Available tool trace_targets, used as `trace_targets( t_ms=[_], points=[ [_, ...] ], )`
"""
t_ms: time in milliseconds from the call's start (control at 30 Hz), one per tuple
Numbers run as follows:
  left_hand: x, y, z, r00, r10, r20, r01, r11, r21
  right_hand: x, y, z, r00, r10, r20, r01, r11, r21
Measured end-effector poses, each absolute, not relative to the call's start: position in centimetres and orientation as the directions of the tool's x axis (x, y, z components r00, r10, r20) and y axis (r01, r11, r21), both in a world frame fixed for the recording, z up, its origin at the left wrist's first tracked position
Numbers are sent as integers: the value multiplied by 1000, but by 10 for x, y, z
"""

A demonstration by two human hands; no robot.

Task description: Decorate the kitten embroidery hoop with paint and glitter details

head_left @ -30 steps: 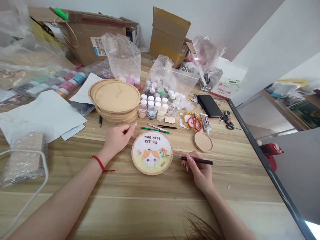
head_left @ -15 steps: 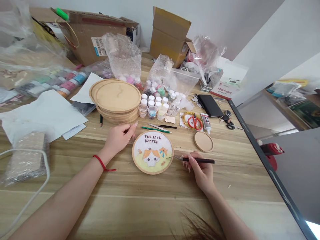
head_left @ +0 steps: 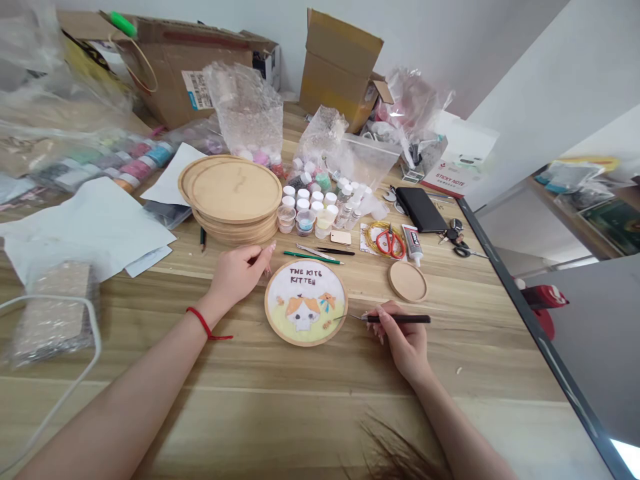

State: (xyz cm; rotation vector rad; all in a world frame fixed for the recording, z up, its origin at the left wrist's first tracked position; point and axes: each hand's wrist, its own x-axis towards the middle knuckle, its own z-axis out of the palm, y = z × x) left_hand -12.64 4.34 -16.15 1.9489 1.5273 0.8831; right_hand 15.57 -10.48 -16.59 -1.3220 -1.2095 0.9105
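A round wooden tray (head_left: 267, 313) lies flat in the middle of the table. Its white and yellow-green face carries an orange-and-white kitten picture (head_left: 303, 315), a small kite and dark lettering. My right hand (head_left: 403, 340) grips a black-handled tool (head_left: 406, 319) with a thin metal shaft. The shaft points left over the tray's right side; whether its tip touches the surface cannot be told. Beside the tray's upper left, my left hand (head_left: 241, 270) rests on the table with curled fingers and nothing visible in them. A red cord bracelet circles that wrist.
Behind the tray lie tweezers (head_left: 336, 252) and a green pencil (head_left: 313, 257). Stacked wooden trays (head_left: 230, 190) and lidded jars (head_left: 303, 205) stand farther back. To the right are a small wooden dish (head_left: 408, 281), red-handled pliers (head_left: 391, 243) and a glue tube (head_left: 413, 244).
The tool's tip has shifted slightly right and down over the tray, with my right hand moving very little. My left hand stays in place.
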Motion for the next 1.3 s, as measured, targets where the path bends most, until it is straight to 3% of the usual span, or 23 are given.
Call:
trace_targets(
  t_ms=[1300],
  points=[
    [-127,43,-162,161,970,182,645,-243,724,156,-104,-167,217,971,101,147,70,-987]
  ],
)
